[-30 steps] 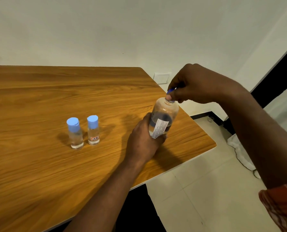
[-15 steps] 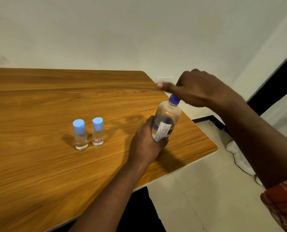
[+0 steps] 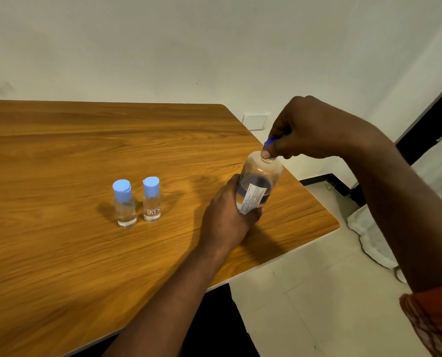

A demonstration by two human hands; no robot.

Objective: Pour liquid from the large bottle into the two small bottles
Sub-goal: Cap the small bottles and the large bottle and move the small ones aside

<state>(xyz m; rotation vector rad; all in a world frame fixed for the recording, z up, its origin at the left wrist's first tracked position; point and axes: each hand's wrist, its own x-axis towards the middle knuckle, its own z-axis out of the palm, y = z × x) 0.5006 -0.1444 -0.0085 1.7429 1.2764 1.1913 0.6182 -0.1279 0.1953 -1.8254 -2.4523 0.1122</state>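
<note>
Half a second ago the right hand (image 3: 315,127) lay flatter over the blue cap (image 3: 269,143) with a finger stretched out past it; now it has curled back into a fist-like pinch on the cap, thumb and fingertips pressed together around it, much as it was a second ago, which reads as another turn in unscrewing. The left hand (image 3: 228,219) has stayed wrapped around the lower body of the large bottle (image 3: 259,184), fingers closed over the label side, holding it tilted a little to the right, near the right edge of the wooden table (image 3: 60,266); whether its base touches the table is hidden by the hand. The two small bottles (image 3: 137,202) stand upright and just beside each other, well to the left of the large one, both with their light blue caps on. By my reading the task is at its very start: the large bottle is only being opened, nothing has been poured, and the small bottles have yet to be uncapped and filled one after the other.
</note>
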